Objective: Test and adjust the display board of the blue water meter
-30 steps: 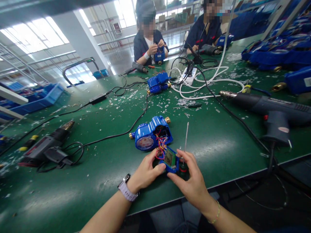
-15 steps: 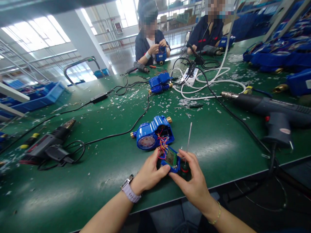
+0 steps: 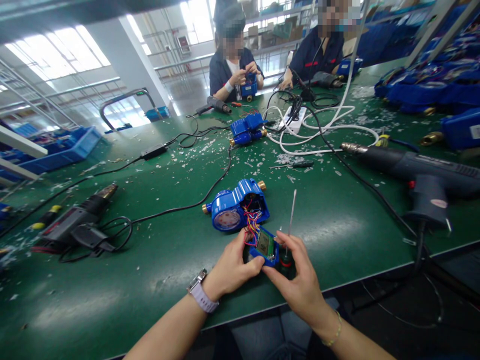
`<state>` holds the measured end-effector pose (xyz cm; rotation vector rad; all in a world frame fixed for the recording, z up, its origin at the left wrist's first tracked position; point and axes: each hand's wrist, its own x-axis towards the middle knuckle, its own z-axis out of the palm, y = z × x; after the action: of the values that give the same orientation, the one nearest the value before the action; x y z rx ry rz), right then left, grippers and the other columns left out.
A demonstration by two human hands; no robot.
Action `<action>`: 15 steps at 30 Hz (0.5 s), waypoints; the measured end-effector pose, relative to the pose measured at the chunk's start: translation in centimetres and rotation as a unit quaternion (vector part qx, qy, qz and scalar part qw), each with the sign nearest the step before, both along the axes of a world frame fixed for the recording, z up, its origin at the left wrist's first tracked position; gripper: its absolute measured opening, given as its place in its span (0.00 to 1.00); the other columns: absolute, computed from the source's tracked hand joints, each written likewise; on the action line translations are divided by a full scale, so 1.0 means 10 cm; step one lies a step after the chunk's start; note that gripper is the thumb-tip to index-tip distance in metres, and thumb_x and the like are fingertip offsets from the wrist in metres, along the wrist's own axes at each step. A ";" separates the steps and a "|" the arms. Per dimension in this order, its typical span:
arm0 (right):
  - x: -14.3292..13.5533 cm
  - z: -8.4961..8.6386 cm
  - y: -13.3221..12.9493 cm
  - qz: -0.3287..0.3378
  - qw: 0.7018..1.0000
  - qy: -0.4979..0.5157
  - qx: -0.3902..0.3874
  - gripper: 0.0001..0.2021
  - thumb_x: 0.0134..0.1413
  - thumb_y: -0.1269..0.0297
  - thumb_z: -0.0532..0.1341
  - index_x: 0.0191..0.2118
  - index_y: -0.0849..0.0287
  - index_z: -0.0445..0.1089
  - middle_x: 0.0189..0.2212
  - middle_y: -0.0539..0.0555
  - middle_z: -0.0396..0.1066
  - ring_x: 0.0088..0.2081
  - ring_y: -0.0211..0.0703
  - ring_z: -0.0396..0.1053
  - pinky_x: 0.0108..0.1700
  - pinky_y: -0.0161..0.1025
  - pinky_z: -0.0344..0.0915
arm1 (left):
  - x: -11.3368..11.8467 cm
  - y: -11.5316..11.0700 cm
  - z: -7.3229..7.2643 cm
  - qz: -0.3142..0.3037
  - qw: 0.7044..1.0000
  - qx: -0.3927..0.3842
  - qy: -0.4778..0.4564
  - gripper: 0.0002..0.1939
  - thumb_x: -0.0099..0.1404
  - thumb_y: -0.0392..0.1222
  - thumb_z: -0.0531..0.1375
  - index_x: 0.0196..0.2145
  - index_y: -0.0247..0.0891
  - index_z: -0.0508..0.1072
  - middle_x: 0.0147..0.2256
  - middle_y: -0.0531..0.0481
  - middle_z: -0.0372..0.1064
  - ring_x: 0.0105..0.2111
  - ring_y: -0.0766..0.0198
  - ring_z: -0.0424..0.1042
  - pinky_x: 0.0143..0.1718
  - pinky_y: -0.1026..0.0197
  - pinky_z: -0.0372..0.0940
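Note:
An opened blue water meter [image 3: 235, 206] lies on the green table [image 3: 150, 260], with coloured wires [image 3: 252, 223] running from it to a small blue cover holding a circuit board [image 3: 264, 245]. My left hand [image 3: 231, 267] grips that cover from the left. My right hand [image 3: 300, 280] pinches the cover's near right side and also holds a screwdriver [image 3: 289, 225], whose thin shaft points away from me.
A dark heat gun [image 3: 416, 172] lies at the right and another [image 3: 75, 222] at the left, both with cables. A second blue meter [image 3: 245, 129], a white power strip [image 3: 294, 119] and plastic scraps lie farther back. Two other people work at the far edge.
My hands and the cover have barely shifted; the view has moved slightly.

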<state>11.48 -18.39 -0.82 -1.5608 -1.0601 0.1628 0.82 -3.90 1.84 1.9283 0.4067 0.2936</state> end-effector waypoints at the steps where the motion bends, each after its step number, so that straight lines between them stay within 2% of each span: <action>1: 0.00 0.00 0.00 -0.001 1.000 -0.002 0.001 0.25 0.59 0.65 0.63 0.60 0.50 0.57 0.51 0.55 0.60 0.50 0.47 0.62 0.54 0.42 0.62 | 0.00 0.00 0.00 0.000 1.000 -0.001 0.001 0.31 0.61 0.50 0.59 0.58 0.31 0.60 0.54 0.39 0.65 0.55 0.48 0.64 0.58 0.50 0.57; 5: 0.00 0.00 0.01 -0.003 1.000 -0.010 0.001 0.25 0.59 0.65 0.63 0.60 0.51 0.57 0.51 0.56 0.60 0.50 0.49 0.62 0.54 0.45 0.62 | -0.02 0.01 0.02 -0.016 1.000 -0.024 -0.003 0.33 0.60 0.46 0.61 0.60 0.33 0.57 0.58 0.40 0.62 0.58 0.48 0.60 0.61 0.50 0.55; 9: -0.01 -0.01 -0.01 0.001 1.000 -0.005 0.000 0.25 0.59 0.65 0.63 0.60 0.51 0.57 0.52 0.57 0.60 0.51 0.50 0.62 0.53 0.46 0.63 | -0.04 0.06 0.03 -0.034 0.997 -0.063 -0.002 0.36 0.59 0.48 0.64 0.60 0.33 0.56 0.59 0.39 0.60 0.59 0.48 0.60 0.62 0.47 0.54; 15: -0.01 -0.02 -0.02 0.024 0.999 -0.030 0.013 0.27 0.60 0.66 0.63 0.62 0.50 0.55 0.52 0.57 0.60 0.52 0.52 0.62 0.54 0.48 0.62 | -0.06 0.16 0.01 -0.090 0.979 -0.181 -0.011 0.43 0.55 0.53 0.69 0.60 0.35 0.54 0.60 0.36 0.58 0.59 0.47 0.61 0.61 0.46 0.56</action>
<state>11.38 -18.56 -1.01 -1.5255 -1.1442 0.1346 0.25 -2.32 1.90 1.5901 0.2472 0.1118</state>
